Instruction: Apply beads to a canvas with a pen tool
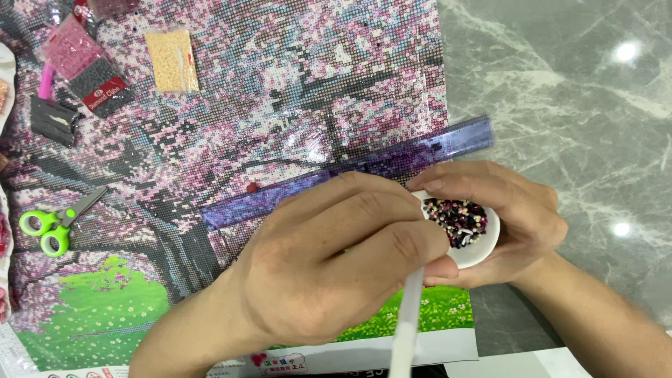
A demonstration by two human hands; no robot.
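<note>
Right hand (504, 217) cupped white bead dish (483, 241), fingers wrapped tight. Left hand (329, 266) pinched white applicator pen (407, 318), tip hidden at dish's 9 o'clock. Diamond-painting canvas (266, 91) looked mostly filled tbh; purple ruler (350, 175) at dish's 11 o'clock, little left.

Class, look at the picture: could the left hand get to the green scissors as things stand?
Probably yes, once freed: the left hand is holding a white pen, but the canvas towards the green scissors lies unobstructed.

Mosaic canvas (231, 119) on marble table (560, 105)
</note>
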